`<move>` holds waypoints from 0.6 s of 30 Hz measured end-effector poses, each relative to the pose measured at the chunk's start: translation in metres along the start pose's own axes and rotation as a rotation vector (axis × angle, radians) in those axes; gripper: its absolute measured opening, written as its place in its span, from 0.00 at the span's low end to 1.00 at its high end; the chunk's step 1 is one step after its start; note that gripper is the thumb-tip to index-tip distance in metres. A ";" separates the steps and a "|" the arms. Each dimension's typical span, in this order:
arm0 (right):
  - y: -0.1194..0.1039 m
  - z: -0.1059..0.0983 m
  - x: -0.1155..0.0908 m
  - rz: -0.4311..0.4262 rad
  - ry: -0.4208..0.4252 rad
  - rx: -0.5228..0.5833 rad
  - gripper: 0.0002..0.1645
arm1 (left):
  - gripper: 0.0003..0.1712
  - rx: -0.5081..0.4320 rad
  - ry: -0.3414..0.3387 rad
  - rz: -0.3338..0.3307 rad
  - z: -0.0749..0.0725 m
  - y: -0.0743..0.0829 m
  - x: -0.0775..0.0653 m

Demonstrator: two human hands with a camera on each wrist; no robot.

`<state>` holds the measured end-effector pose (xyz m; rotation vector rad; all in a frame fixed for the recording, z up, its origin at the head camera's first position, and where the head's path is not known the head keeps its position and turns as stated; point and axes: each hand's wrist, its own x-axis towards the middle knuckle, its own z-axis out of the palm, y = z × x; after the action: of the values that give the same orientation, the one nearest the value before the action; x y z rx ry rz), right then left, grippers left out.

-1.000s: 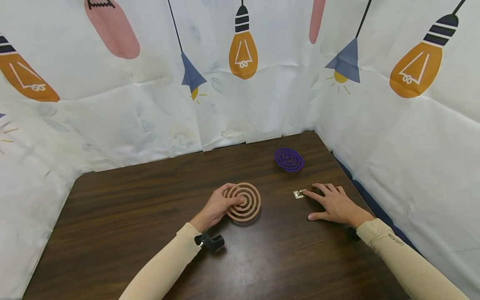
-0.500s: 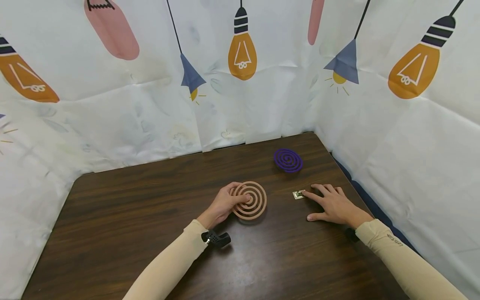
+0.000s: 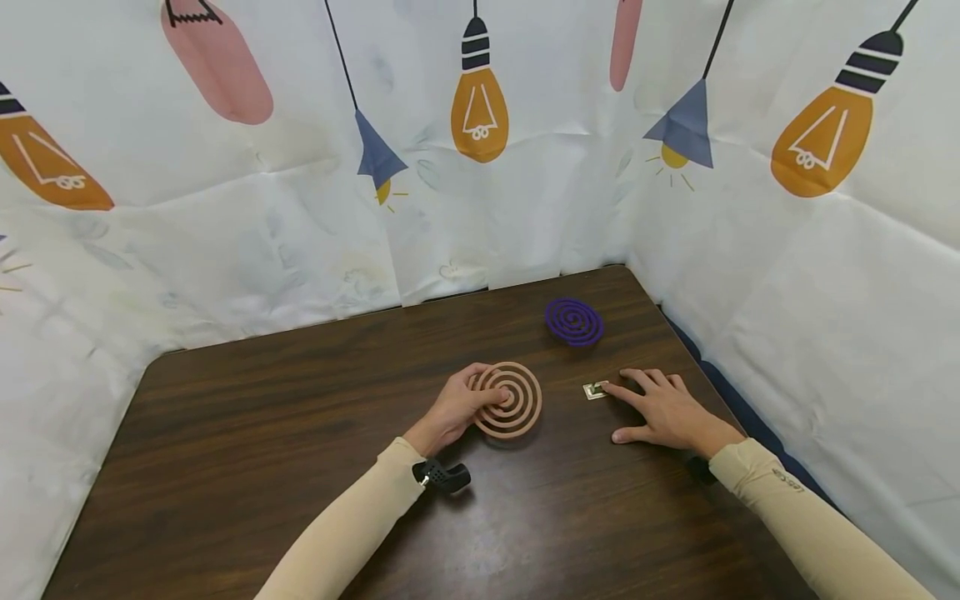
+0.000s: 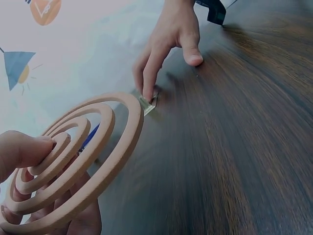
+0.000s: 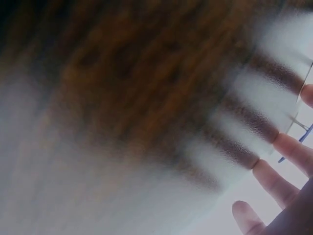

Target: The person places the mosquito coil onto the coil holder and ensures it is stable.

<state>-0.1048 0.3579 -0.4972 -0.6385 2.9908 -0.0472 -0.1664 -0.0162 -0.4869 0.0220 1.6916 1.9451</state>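
A peach-brown mosquito coil (image 3: 537,402) is in my left hand (image 3: 453,410), its thumb lying across the rings near the centre and the fingers behind. In the left wrist view the coil (image 4: 129,132) is tilted above the tabletop. My right hand (image 3: 669,412) is spread low over the table to the right. Its index fingertip touches a small metal coil stand (image 3: 591,391) that lies flat, partly covered by that finger. In the right wrist view, outstretched fingers (image 5: 276,183) show at the lower right. A purple mosquito coil (image 3: 574,322) rests farther back, beyond the stand.
The dark wood-grain table (image 3: 285,433) extends widely to the left and front. A white curtain (image 3: 315,225) printed with lamps and bulbs stands along its back and right sides. A black band (image 3: 442,477) is on the left wrist.
My left hand has carried the brown coil a little to the right, toward the stand. My right hand keeps its place with the index finger on the stand.
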 end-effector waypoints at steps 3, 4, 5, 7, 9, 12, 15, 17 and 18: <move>-0.001 -0.001 0.000 0.003 -0.005 0.002 0.52 | 0.28 0.000 -0.002 0.004 0.003 -0.001 0.003; -0.001 -0.001 -0.001 0.004 -0.006 0.002 0.52 | 0.28 -0.002 -0.004 0.005 0.004 -0.001 0.004; -0.001 -0.001 -0.001 0.003 -0.006 0.002 0.52 | 0.28 -0.005 -0.006 0.005 0.005 0.000 0.005; -0.001 0.000 -0.001 0.002 -0.005 0.002 0.52 | 0.28 -0.011 -0.010 0.008 0.007 0.000 0.006; 0.000 0.001 -0.001 0.000 0.001 0.001 0.51 | 0.27 -0.018 -0.012 0.011 0.009 0.001 0.007; 0.000 0.002 0.000 0.000 0.005 -0.001 0.52 | 0.27 -0.021 -0.013 0.023 0.012 0.002 0.008; 0.000 0.002 0.000 0.002 0.003 -0.002 0.52 | 0.27 -0.024 -0.015 0.031 0.015 0.003 0.010; 0.000 0.001 0.000 0.005 -0.003 0.000 0.52 | 0.27 -0.030 -0.015 0.028 0.017 0.003 0.011; -0.001 0.001 0.000 0.006 -0.005 0.002 0.52 | 0.27 -0.032 -0.014 0.027 0.018 0.003 0.011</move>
<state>-0.1044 0.3575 -0.4978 -0.6286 2.9874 -0.0479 -0.1709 0.0045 -0.4841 0.0466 1.6588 1.9868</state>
